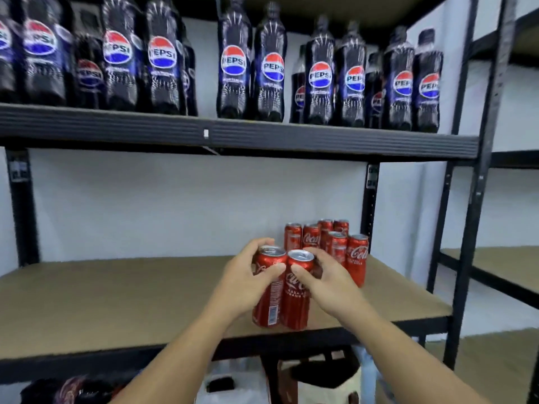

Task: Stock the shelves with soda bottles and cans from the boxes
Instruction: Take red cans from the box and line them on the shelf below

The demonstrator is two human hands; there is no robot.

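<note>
Blurred Pepsi bottles (233, 62) line the upper shelf (291, 138), the leftmost cut off. At the near edge of the lower shelf (116, 301), the left hand (248, 282) wraps a red can (269, 304); a second can (296, 304) touches it, gripped by the right hand (331, 282), which partly hides more cans (357, 258) beyond.

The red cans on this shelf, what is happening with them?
A person is stocking soda. The left hand grips one red can and the right hand grips a second can beside it, both upright at the front of the wooden shelf. More red cans stand behind, to the right. Pepsi bottles line the shelf above.
</note>
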